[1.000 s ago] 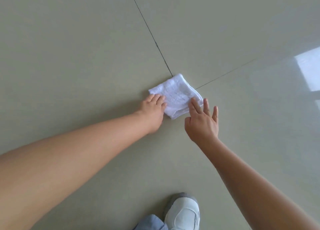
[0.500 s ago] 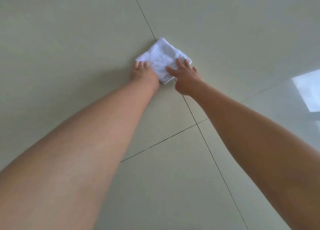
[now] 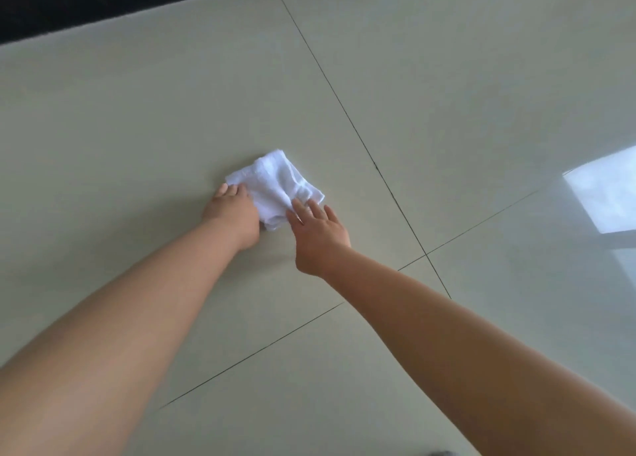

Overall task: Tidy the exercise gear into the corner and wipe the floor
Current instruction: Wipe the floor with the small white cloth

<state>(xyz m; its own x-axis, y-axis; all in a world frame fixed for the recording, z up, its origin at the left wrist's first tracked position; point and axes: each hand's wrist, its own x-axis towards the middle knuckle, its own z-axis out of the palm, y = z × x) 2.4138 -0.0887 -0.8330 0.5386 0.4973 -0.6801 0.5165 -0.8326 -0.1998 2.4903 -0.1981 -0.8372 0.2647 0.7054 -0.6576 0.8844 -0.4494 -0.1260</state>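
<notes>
Both hands are down on a folded white cloth point(image 3: 275, 189) that lies flat on the pale tiled floor point(image 3: 137, 128). The left hand point(image 3: 234, 213) sits at the cloth's near-left edge, with its fingers laid over the cloth and its thumb side tucked against the near corner; the fingers look bent over the edge, but from this angle I cannot tell whether they pinch the fabric or only press on it. The right hand point(image 3: 318, 233) is at the cloth's near-right edge, its fingers point(image 3: 303, 211) straight and spread, with only the tips lying on the cloth, so this hand is relaxed and presses rather than grasps. The cloth is bunched and creased between the two hands, and its far corner points away from the person. It lies wholly on one tile, left of the dark grout line point(image 3: 344, 108) that runs from far to near-right, and far of the crossing grout line point(image 3: 261, 347) beneath the forearms. Along the far-left edge of the view the floor meets a dark band point(image 3: 86, 1). On the right, the glossy tile carries a bright reflection of a window point(image 3: 605, 190), well apart from the cloth.
</notes>
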